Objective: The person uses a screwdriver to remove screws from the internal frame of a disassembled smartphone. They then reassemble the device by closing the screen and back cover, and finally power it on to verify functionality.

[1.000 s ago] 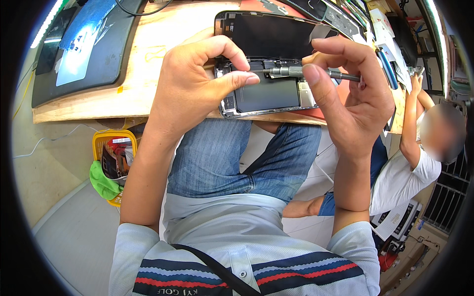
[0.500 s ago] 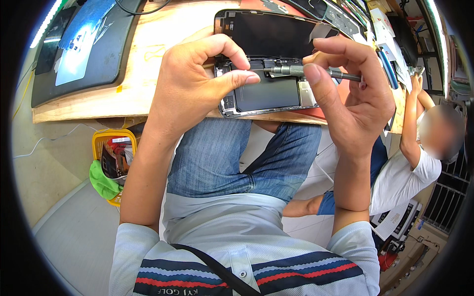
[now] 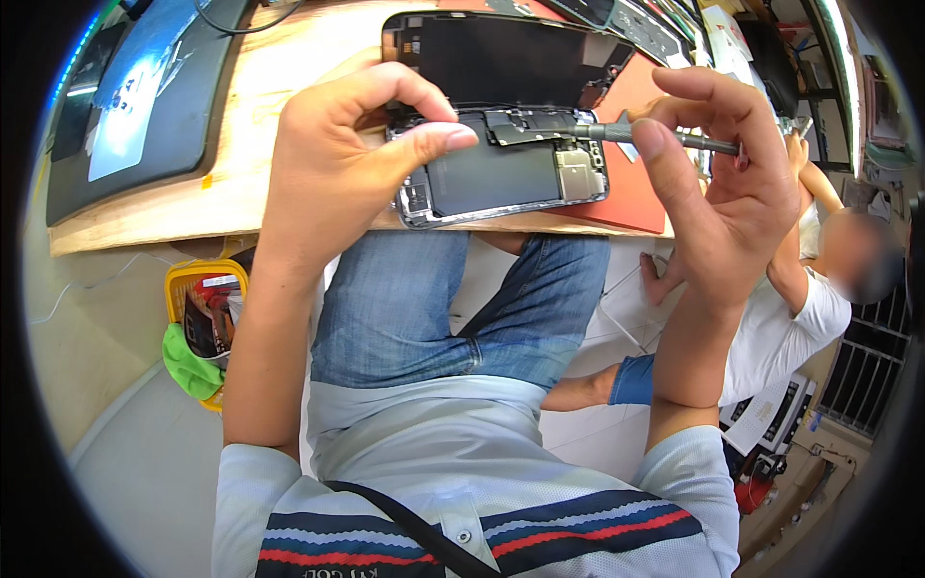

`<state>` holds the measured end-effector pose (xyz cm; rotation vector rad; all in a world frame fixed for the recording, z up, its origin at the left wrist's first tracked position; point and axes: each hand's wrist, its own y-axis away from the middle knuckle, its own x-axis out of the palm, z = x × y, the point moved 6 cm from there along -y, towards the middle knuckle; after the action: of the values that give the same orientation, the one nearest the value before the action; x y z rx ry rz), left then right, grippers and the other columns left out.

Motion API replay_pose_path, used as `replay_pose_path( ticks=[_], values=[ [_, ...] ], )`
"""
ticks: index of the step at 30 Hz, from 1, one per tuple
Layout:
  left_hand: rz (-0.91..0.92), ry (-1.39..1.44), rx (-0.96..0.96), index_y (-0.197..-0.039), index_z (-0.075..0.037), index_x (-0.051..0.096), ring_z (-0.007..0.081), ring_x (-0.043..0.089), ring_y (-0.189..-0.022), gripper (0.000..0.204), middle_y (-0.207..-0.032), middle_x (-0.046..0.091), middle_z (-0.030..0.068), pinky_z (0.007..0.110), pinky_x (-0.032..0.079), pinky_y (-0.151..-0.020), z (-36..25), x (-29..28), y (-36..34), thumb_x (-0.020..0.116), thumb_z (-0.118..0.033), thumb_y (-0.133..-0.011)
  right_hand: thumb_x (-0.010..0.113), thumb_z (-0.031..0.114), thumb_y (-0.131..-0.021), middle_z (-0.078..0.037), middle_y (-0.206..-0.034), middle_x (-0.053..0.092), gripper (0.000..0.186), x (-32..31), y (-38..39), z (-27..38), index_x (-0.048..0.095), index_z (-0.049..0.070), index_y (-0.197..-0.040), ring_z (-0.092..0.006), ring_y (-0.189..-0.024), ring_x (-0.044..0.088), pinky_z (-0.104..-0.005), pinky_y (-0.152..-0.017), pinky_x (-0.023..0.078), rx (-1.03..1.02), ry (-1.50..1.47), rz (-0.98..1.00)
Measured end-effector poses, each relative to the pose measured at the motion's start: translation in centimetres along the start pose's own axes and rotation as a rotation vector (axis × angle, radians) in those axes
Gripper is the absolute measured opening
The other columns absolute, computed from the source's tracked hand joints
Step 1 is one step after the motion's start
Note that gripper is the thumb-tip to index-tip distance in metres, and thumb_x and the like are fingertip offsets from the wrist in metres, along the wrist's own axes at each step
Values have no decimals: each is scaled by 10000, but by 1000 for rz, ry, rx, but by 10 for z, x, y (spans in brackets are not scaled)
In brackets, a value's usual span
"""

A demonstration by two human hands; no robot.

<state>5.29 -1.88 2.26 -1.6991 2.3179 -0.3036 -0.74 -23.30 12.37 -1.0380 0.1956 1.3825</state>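
Right hand (image 3: 725, 193) fingers grip screwdriver (image 3: 617, 133), pointing left over opened phone (image 3: 491, 183) near front edge of bench (image 3: 252, 144). Left hand (image 3: 332, 159) has 2 fingertips close together above phone's left side; can't tell if they hold anything.

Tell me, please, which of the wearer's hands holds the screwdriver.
The right hand: it grips the metal screwdriver, while the left hand is apart from the tool.
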Motion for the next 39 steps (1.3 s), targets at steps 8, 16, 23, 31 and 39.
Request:
replay_pose_path(
  ticks=[8, 16, 23, 31, 39],
  values=[
    [-33, 1, -28, -848, 13, 695, 24, 543, -701, 222, -805, 583, -34, 195, 418, -614, 2, -2, 0, 822, -157, -911, 773, -17, -824, -77, -1044, 731, 277, -17, 18, -19, 686, -22, -1087, -116, -801, 693, -257, -781, 505, 52, 78, -4],
    [-32, -12, -5, -833, 4, 688, 22, 552, -714, 220, -803, 586, -33, 190, 419, -616, 2, -2, 0, 832, -147, -899, 753, -39, -828, -94, -1050, 732, 270, -15, 17, -20, 682, -37, -1089, -131, -803, 704, -265, -777, 539, 25, 72, 19],
    [-20, -31, -24, -823, -4, 687, 21, 527, -696, 210, -803, 577, -37, 191, 391, -595, 2, -2, 0, 848, -127, -877, 754, -49, -824, -107, -1056, 734, 279, -13, 17, -22, 681, -44, -1093, -135, -805, 700, -276, -784, 548, 20, 64, 32],
    [-13, -20, -16, -826, -5, 687, 21, 511, -691, 219, -812, 563, -38, 194, 377, -587, 4, -2, -1, 861, -133, -862, 759, -44, -822, -110, -1049, 732, 280, -12, 17, -22, 682, -43, -1091, -137, -803, 700, -277, -785, 548, 32, 62, 47],
    [2, -22, 8, -838, -5, 696, 32, 545, -716, 205, -814, 572, -30, 191, 412, -609, 3, -1, -1, 868, -116, -846, 733, -27, -843, -56, -945, 687, 341, -10, 11, -16, 674, -40, -1179, -123, -891, 656, -275, -848, 483, 90, 128, 127]
  ],
)
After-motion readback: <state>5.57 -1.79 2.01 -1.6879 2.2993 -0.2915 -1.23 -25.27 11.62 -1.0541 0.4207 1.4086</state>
